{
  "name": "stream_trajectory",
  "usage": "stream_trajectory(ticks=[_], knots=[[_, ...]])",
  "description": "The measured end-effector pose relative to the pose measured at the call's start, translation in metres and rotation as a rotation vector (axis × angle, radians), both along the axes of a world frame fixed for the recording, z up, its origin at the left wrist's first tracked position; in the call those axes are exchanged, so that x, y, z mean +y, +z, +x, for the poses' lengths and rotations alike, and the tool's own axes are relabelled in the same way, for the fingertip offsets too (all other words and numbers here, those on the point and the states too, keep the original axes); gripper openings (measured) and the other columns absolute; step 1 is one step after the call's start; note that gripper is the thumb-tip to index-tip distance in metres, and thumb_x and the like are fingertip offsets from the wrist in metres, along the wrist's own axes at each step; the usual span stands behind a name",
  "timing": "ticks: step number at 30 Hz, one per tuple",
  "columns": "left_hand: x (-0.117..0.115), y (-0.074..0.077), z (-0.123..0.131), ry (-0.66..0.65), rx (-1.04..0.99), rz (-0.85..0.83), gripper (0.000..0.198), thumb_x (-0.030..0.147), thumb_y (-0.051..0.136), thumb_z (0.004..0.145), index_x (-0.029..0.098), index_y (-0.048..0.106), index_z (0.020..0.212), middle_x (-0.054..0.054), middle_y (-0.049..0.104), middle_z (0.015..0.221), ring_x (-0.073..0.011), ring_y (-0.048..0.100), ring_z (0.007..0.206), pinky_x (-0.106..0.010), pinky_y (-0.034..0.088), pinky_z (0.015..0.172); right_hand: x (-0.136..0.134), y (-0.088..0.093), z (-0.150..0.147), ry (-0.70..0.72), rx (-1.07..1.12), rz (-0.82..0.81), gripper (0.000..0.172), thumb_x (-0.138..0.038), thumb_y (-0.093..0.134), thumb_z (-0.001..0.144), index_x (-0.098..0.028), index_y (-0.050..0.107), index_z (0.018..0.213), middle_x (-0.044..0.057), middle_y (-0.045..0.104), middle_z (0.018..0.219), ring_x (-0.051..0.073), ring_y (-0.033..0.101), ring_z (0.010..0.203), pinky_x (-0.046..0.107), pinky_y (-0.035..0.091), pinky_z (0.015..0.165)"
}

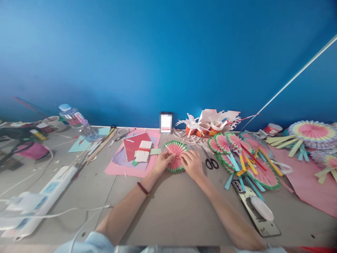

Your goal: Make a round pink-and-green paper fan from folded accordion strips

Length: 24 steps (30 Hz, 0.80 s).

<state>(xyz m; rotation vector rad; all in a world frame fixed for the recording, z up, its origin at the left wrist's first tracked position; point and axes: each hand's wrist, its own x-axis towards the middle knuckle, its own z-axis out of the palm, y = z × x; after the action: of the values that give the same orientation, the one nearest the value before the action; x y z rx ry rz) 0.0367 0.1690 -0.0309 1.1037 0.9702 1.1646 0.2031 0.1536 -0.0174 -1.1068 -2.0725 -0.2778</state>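
Note:
A round pleated paper fan (176, 146), pink with a green rim, stands spread into a full circle at the middle of the table. My left hand (163, 162) pinches its left side, with thumb and fingertips close to the fan's centre. On the opposite side, the bent fingers of my right hand (192, 163) grip the right edge. Black-handled scissors (212, 163) lie just right of that hand. Left of the fan, a white packet (144, 151) with a red band rests on red paper (133, 146) and pink sheets (116, 170).
Finished paper fans (259, 172) with coloured strips pile up at right, near a phone (252, 211) bearing a white oval object (262, 208). Red paper cups (202, 129) stand by the blue wall. A power strip (54, 188), wooden sticks (102, 146) and a tilted bottle (77, 121) occupy the left.

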Motion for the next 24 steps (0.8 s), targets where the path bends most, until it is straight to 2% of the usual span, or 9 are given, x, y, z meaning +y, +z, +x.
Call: stream_trajectory(ticks=[8,16,24], knots=[[0.002,0.000,-0.002,-0.079,-0.044,-0.057,0.037,0.047,0.071,0.065,0.013,0.059,0.071,0.001,0.055,0.064,-0.0093,0.050,0.058,-0.022,0.040,0.058,0.000,0.005,0.002,-0.017,-0.003,0.049,0.016,-0.013,0.049,0.086,-0.020,0.060,0.077,0.002,0.065,0.078,0.017,0.054,0.082,0.031,0.034,0.079],[-0.002,0.007,0.001,-0.032,0.035,-0.002,0.035,0.047,0.070,0.066,0.013,0.066,0.073,0.000,0.059,0.063,-0.0097,0.046,0.056,-0.022,0.035,0.054,-0.001,0.003,-0.002,-0.072,0.041,0.067,0.014,-0.011,0.052,0.082,-0.020,0.060,0.075,0.002,0.064,0.073,0.017,0.055,0.080,0.032,0.035,0.079],[-0.005,0.009,0.001,-0.032,0.077,0.023,0.034,0.047,0.069,0.065,0.013,0.066,0.068,0.001,0.059,0.060,-0.0107,0.047,0.056,-0.023,0.035,0.054,0.001,0.002,0.001,0.009,-0.001,0.064,0.013,-0.013,0.052,0.085,-0.020,0.063,0.082,0.002,0.067,0.079,0.018,0.055,0.082,0.032,0.036,0.078]])
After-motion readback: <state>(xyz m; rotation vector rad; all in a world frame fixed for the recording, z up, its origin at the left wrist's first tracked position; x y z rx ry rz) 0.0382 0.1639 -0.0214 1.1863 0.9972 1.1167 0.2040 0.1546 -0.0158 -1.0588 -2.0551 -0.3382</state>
